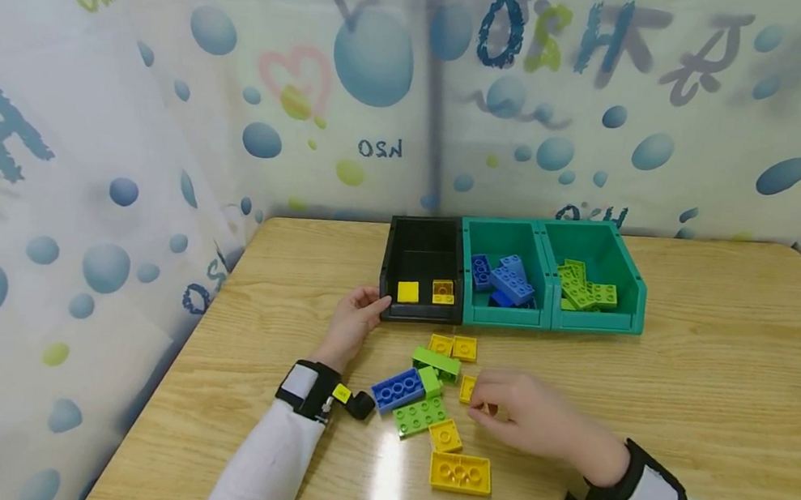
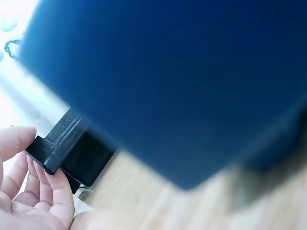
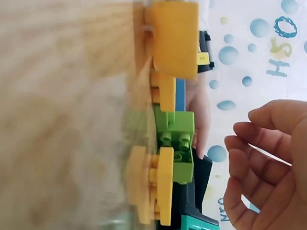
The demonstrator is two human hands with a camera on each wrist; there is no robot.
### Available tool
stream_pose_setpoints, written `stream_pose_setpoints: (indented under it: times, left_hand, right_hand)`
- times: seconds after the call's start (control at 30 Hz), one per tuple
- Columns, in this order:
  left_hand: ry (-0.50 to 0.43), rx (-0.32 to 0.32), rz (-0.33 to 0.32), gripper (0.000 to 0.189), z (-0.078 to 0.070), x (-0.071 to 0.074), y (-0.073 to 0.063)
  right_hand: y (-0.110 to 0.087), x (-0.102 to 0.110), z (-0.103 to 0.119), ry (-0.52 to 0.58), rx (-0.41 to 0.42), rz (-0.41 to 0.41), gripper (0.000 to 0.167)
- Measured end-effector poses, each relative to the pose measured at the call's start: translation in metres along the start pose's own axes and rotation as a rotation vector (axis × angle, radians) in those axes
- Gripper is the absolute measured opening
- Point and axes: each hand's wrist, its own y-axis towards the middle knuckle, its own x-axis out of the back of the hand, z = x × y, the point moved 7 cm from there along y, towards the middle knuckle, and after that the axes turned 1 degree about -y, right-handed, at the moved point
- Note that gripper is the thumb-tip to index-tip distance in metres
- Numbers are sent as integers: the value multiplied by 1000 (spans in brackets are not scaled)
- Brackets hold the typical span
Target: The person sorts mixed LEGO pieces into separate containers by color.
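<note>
In the head view my left hand [image 1: 351,328] grips the near left corner of a black bin [image 1: 425,240]. The left wrist view has the thumb on top of the bin's rim [image 2: 60,143] and fingers beneath it. Inside that bin lie two yellow bricks, one a plain square [image 1: 407,291]. My right hand [image 1: 526,414] hovers over the table with fingers loosely bent. Nothing shows between its fingers [image 3: 247,132] in the right wrist view. Just left of its fingertips is a small yellow brick [image 1: 466,388], partly hidden by the hand in the head view.
Two joined teal bins hold blue bricks [image 1: 511,282] and lime green bricks [image 1: 575,289], right of the black one. Loose between my hands lie a blue brick [image 1: 397,391], several green bricks [image 1: 420,417] and several yellow bricks [image 1: 461,474]. A patterned curtain [image 1: 350,171] hangs behind the table.
</note>
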Motion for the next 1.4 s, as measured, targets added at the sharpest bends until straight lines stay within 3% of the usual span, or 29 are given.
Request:
stream_pose_setpoints:
  times: [0.13, 0.3, 0.7, 0.93, 1.4]
  left_hand:
    - [-13, 10, 2, 10, 1, 0, 0]
    - [-25, 11, -2, 9, 1, -1, 2]
    - [-4, 20, 0, 12, 2, -1, 3]
    - [-18, 20, -4, 10, 1, -2, 2]
    - [-36, 14, 0, 8, 2, 0, 1]
  right_hand:
    - [-3, -6, 6, 2, 36, 30, 8]
    - [-5, -11, 10, 10, 8, 83, 2]
    - [-9, -17, 11, -84, -97, 163, 24]
    - [-14, -23, 13, -137, -134, 274, 42]
    - [-15, -34, 17, -124, -150, 395, 36]
